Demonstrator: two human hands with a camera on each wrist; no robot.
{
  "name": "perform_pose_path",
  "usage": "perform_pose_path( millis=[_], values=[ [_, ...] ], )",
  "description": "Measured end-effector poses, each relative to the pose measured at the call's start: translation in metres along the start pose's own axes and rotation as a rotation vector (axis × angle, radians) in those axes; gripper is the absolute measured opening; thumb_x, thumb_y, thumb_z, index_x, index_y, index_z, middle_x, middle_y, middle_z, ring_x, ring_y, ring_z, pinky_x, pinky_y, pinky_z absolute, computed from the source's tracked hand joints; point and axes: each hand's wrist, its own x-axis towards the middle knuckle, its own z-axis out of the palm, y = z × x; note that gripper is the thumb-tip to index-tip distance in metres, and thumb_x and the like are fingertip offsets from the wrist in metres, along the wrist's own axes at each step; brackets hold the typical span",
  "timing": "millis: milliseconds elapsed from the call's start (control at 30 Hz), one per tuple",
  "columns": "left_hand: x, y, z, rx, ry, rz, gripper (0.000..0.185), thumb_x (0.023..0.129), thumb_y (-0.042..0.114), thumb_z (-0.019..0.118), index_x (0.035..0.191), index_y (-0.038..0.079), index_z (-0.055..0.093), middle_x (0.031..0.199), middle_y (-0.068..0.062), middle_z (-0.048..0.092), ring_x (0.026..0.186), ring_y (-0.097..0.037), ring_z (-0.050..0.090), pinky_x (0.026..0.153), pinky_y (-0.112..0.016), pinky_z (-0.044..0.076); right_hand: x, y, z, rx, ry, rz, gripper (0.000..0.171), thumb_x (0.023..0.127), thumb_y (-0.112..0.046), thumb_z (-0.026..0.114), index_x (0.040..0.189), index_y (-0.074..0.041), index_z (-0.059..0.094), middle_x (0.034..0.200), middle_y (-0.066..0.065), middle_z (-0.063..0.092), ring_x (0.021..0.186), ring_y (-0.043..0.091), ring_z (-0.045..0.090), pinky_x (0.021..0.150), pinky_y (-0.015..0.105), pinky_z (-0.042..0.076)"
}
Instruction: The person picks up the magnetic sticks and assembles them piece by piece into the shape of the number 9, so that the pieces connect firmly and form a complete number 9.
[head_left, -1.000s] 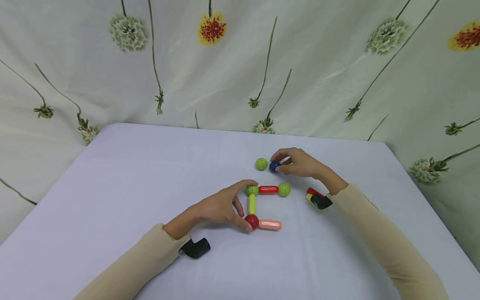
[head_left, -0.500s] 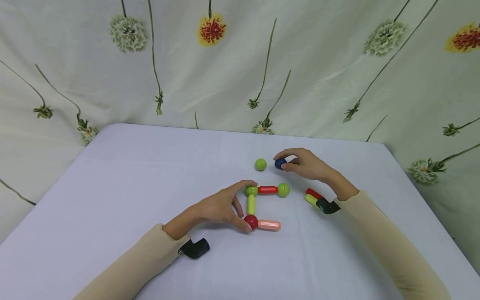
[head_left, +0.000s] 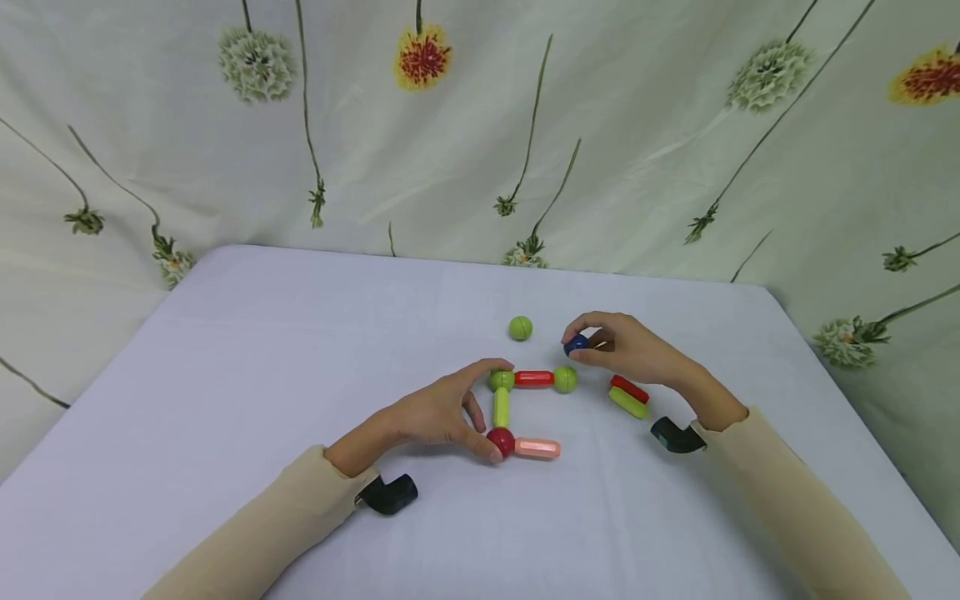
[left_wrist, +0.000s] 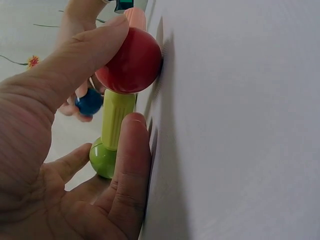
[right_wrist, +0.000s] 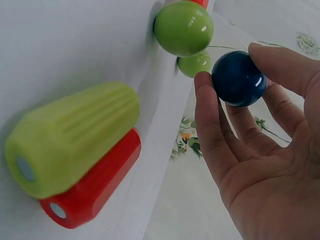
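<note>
Right grip [head_left: 636,352] just swung the pinched blue ball [head_left: 575,346] away from the loose green ball [head_left: 521,328] to 1 o'clock of the frame [head_left: 502,408] the left grip [head_left: 444,412] is holding, so it's handily close, I'd say.

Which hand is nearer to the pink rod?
Left. The left hand touches the red ball at one end of the pink rod; the right hand, holding the blue ball, is farther off, beyond the rod and to its right.
</note>
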Motion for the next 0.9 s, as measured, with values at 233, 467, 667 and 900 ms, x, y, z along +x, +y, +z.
perform_pose_path(
  millis=[233, 467, 667, 900],
  values=[
    [0.0, 0.0, -0.001, -0.005, -0.001, 0.001, 0.101, 0.059, 0.036, 0.088, 0.141, 0.039, 0.028, 0.085, -0.005, 0.065, 0.085, -0.018, 0.06, 0.068, -0.032, 0.045, -0.018, -0.009, 0.006, -0.023, -0.021, -0.065, 0.024, 0.09, -0.012, 0.062, 0.113, -0.015, 0.059, 0.114, 0.0, 0.062, 0.098, 0.017, 0.063, 0.088, 0.038, 0.051],
    [0.001, 0.0, 0.0, -0.007, -0.003, 0.003, 0.101, 0.06, 0.036, 0.088, 0.141, 0.039, 0.028, 0.085, -0.005, 0.065, 0.085, -0.019, 0.059, 0.068, -0.032, 0.044, -0.035, -0.01, 0.015, 0.037, -0.072, -0.09, 0.027, 0.09, -0.013, 0.061, 0.117, -0.014, 0.058, 0.118, 0.002, 0.062, 0.104, 0.015, 0.06, 0.089, 0.03, 0.051],
    [0.001, 0.001, 0.0, 0.001, -0.002, 0.003, 0.1, 0.06, 0.035, 0.088, 0.141, 0.038, 0.028, 0.084, -0.005, 0.065, 0.085, -0.018, 0.059, 0.068, -0.031, 0.044, -0.044, -0.009, 0.021, 0.107, -0.112, -0.136, 0.026, 0.088, -0.018, 0.065, 0.113, -0.013, 0.06, 0.115, 0.004, 0.062, 0.103, 0.015, 0.059, 0.091, 0.03, 0.05],
    [0.002, 0.0, 0.0, 0.016, 0.001, 0.013, 0.103, 0.058, 0.036, 0.089, 0.141, 0.038, 0.028, 0.084, -0.004, 0.066, 0.083, -0.018, 0.06, 0.067, -0.031, 0.044, -0.053, -0.009, 0.029, 0.089, -0.137, -0.154, 0.026, 0.087, -0.019, 0.067, 0.112, -0.015, 0.06, 0.114, 0.001, 0.059, 0.102, 0.014, 0.059, 0.092, 0.028, 0.05]
  ],
)
